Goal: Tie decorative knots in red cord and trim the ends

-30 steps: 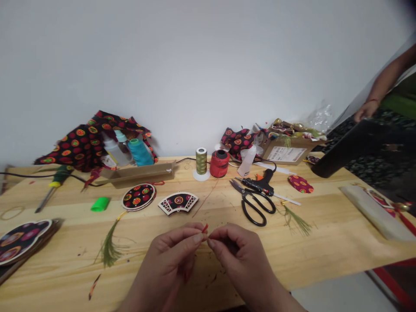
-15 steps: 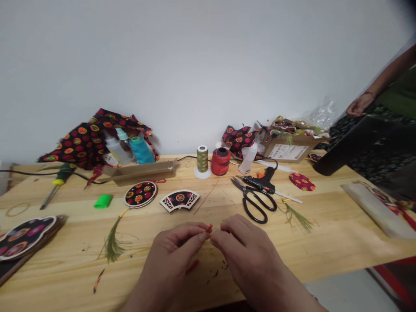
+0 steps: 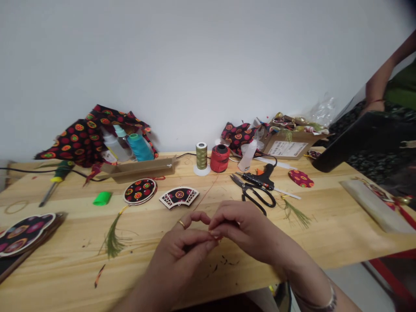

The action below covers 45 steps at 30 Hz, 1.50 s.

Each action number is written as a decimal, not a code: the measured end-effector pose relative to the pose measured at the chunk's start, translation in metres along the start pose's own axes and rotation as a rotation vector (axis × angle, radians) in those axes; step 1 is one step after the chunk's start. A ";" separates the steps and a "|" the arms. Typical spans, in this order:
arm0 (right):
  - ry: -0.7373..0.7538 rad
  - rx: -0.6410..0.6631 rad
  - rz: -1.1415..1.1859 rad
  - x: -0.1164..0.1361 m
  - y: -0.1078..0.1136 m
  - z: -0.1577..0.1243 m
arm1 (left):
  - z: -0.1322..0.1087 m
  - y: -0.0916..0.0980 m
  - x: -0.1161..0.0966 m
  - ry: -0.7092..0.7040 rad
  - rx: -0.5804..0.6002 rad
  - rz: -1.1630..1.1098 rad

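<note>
Both hands meet over the near part of the wooden table (image 3: 312,264). I have the left hand (image 3: 183,255) closed at thumb and finger on a small bit of red thread (image 3: 218,238); the right hand (image 3: 248,232) pinches at the same spot from three o'clock. The thread sits right at the meeting fingertips, nearly all of it hidden; I cannot tell whether it is looped or straight.

Risk one, my judgement: so thin a thing could slip if either pinch slackens, since the fingertips block my check on it. Risk two: uneven pulling might snap or fray it.

A loose red strand (image 3: 208,190) runs along the table from near the red spool (image 3: 220,158) at twelve; a sleeve or finger could snag it. Scissors (image 3: 248,189) lie between one and two, just beyond the right hand; a careless sweep that way may knock them into the glue gun (image 3: 263,178). Dark scraps (image 3: 224,260) at five could cling to the thread if it drops.
</note>
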State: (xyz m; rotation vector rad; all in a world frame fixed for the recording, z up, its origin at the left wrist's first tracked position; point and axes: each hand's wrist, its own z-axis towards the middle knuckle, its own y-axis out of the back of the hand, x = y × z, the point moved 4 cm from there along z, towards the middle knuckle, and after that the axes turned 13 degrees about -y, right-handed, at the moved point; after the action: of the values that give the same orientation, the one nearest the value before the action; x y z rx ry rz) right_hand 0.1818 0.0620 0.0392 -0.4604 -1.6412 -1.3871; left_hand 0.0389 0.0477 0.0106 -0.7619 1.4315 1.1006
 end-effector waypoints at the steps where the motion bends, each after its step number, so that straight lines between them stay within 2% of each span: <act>1: -0.040 0.004 0.045 -0.004 -0.001 0.001 | -0.001 0.001 0.001 0.005 -0.002 -0.009; 5: -0.189 -0.006 0.200 -0.014 -0.009 0.000 | -0.002 0.003 0.003 0.017 -0.058 -0.084; 10: -0.290 -0.049 0.267 -0.012 -0.014 -0.007 | -0.004 0.004 0.002 0.022 -0.229 -0.176; 15: -0.258 -0.144 0.208 -0.004 -0.012 -0.013 | -0.006 0.003 0.001 0.082 -0.281 -0.208; 21: -0.278 -0.177 0.165 -0.005 -0.015 -0.013 | -0.008 0.004 0.003 0.180 -0.348 -0.280; 37: -0.173 -0.281 0.128 0.001 -0.023 -0.022 | -0.005 0.005 0.009 0.235 -0.382 -0.275; 45: -0.196 -0.288 0.195 -0.005 -0.035 -0.022 | -0.006 0.006 0.012 0.256 -0.428 -0.329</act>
State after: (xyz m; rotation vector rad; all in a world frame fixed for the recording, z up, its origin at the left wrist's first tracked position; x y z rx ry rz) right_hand 0.1665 0.0325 0.0139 -0.9255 -1.5057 -1.4714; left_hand 0.0295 0.0456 -0.0004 -1.4329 1.2273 1.0882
